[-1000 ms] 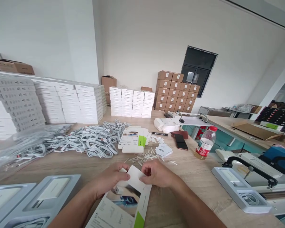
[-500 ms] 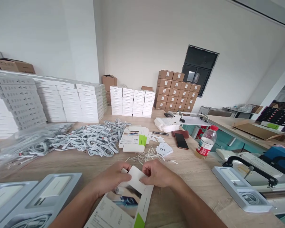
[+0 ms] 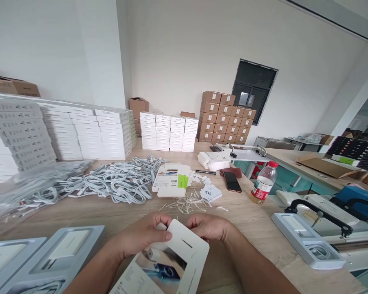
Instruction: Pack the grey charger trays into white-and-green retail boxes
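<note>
A white printed cardboard box with a picture of a phone and a slotted end flap leans toward me at the front of the table. My left hand grips its upper left edge, thumb on the front. Curled against the upper right edge of the flap is my right hand, its fingertips partly hidden behind the card. Paper strips lie scattered just beyond both hands. Behind them is a stack of flat printed boxes with green corners.
Coiled white cables are heaped at left. Grey trays with chargers stand front left and right. White cards, a phone and a bottle sit at right. Stacked white boxes line the back.
The flap that was folded down over the printed face between my fingers now stands up, showing its slot. My right hand has shifted slightly right and behind it. The view has moved a little.
</note>
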A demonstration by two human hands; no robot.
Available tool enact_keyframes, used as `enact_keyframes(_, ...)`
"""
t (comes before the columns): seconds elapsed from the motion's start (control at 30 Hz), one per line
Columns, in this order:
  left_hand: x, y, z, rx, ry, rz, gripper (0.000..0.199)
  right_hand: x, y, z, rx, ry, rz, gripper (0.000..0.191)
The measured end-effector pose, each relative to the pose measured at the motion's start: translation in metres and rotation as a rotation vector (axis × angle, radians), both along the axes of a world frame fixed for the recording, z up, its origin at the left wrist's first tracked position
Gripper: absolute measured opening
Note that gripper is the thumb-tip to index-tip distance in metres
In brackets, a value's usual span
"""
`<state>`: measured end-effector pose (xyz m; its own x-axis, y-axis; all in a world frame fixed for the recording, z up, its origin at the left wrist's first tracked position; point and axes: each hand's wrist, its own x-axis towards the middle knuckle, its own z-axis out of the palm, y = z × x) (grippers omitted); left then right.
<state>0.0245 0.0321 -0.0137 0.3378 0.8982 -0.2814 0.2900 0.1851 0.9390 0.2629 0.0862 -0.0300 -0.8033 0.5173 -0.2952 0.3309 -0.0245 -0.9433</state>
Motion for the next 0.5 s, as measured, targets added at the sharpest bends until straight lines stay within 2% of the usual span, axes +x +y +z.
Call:
enact_keyframes(0.1, -0.002, 0.002, -0.004, -0.024, -0.091, -0.011, 0.044, -0.002, 0.002, -0.002, 0.127, -0.017, -0.094, 0.018)
enact_keyframes(0.23, 0.001, 0.007, -0.008, -0.068, -0.192, -0.007, 0.048, -0.009, 0.009, -0.014, 0.487, -0.038, -0.366, 0.012)
enact_keyframes(0.33, 0.006, 0.007, -0.009, -0.063, -0.185, -0.001, 0.043, -0.007, 0.017, -0.019, 0.752, -0.087, -0.547, 0.009)
enact_keyframes(0.43, 0.011, 0.006, -0.007, -0.048, -0.137, -0.046, 0.033, 0.005, 0.028, -0.017, 0.880, -0.099, -0.690, 0.016)
enact_keyframes(0.5, 0.011, 0.006, -0.005, 0.007, -0.102, -0.056, 0.039, 0.016, 0.036, -0.015, 0.904, -0.106, -0.774, 0.020)
